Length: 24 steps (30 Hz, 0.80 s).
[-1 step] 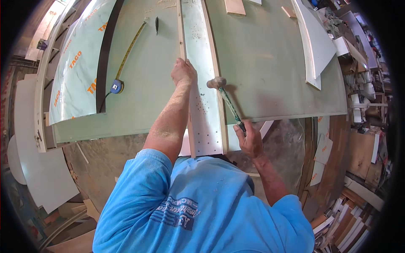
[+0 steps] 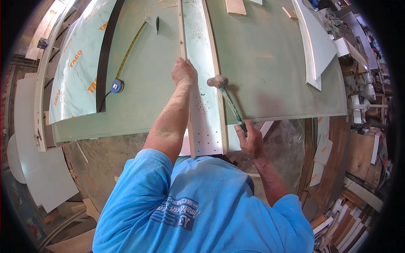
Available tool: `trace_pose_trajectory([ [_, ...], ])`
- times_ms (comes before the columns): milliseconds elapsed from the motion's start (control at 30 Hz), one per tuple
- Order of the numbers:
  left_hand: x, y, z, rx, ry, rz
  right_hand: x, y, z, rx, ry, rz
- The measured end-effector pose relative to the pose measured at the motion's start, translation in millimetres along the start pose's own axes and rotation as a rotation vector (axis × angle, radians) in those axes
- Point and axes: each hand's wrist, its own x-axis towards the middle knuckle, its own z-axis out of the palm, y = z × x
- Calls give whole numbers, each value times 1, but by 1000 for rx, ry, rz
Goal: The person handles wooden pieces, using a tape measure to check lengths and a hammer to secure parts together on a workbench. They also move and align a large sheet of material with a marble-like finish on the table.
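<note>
A long white board with wooden strips along both sides and scattered dark dots lies lengthwise before me. My left hand is closed around the left wooden strip, its fingers partly hidden. My right hand, near the bench's front edge, grips the green, scuffed handle of a mallet. Its worn, greyish head is over the right wooden strip, a little right of my left hand. Left of the board, a blue tape measure has its yellow blade out, with a small dark elongated object near the blade's end.
The green bench top carries a large marble-patterned sheet with orange print at left, wood offcuts at the back and curved white panels at right. Stacked scraps crowd the right side; white sheets lie low at left.
</note>
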Motion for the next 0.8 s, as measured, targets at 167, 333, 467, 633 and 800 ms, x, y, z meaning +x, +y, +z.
trace_pose_trajectory([
  [167,-1,-3,-2,-3,-52,-46,-4,-18,-8,104,203,-117],
  [333,0,4,-3,-13,-18,-18,2,29,33,-318,-222,-47],
  [467,-4,-6,-3,-22,15,-7,16,20,33,-236,-154,9],
  [633,1,3,-7,-88,50,5,64,9,17,-19,80,-32],
  [800,-1,2,-8,-127,8,-26,123,14,13,9,104,2],
])
